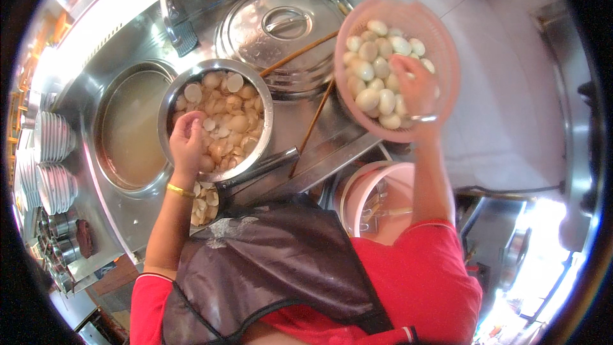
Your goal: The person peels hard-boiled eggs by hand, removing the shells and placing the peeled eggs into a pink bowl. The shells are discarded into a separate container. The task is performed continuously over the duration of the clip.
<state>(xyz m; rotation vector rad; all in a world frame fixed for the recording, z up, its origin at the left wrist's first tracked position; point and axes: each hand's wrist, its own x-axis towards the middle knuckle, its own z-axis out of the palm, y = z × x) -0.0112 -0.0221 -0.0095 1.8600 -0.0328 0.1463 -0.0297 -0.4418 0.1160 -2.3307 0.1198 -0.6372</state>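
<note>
My left hand (pixel 187 140) is over the left edge of a steel bowl (pixel 266 110) full of brown eggshells (pixel 239 123); its fingers are curled, and whether they hold anything is hidden. On the right, my right hand (pixel 415 87), slightly blurred, reaches into a pink plastic colander (pixel 448 72) among peeled eggs (pixel 367 99); I cannot tell whether it grips one. More shell pieces (pixel 206 203) lie in a container below my left wrist.
A large lidded steel pot (pixel 244 14) stands behind, with wooden sticks (pixel 299 53) beside it. Cloudy liquid fills a round basin (pixel 136 129) at left, near stacked plates (pixel 55 136). A pink bucket (pixel 352 201) stands below the colander.
</note>
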